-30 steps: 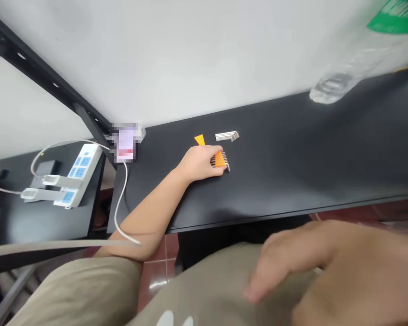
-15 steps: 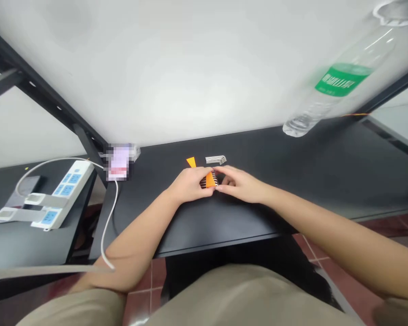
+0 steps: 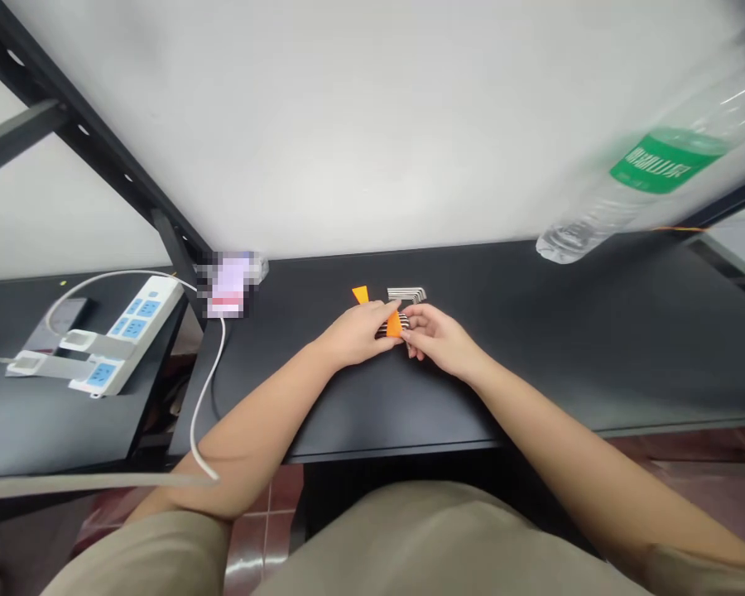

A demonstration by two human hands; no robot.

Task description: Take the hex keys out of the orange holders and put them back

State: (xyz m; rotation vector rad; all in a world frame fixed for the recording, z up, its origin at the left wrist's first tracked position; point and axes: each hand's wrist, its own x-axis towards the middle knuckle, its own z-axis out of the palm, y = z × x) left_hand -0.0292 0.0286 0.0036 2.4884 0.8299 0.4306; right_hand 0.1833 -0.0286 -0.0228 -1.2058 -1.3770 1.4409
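Both hands met over an orange holder of hex keys (image 3: 396, 324) on the black worktop (image 3: 596, 348). The left hand (image 3: 360, 333) gripped the holder, and the right hand (image 3: 438, 338) pinched its keys. A loose bundle of keys (image 3: 406, 294) lay just behind.

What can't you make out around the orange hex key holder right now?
Head view only:
- orange holder: mostly covered by left hand and right hand; key count too small to tell.
- item at desk's back corner: blurred out.
- water bottle: top cut by the frame edge.
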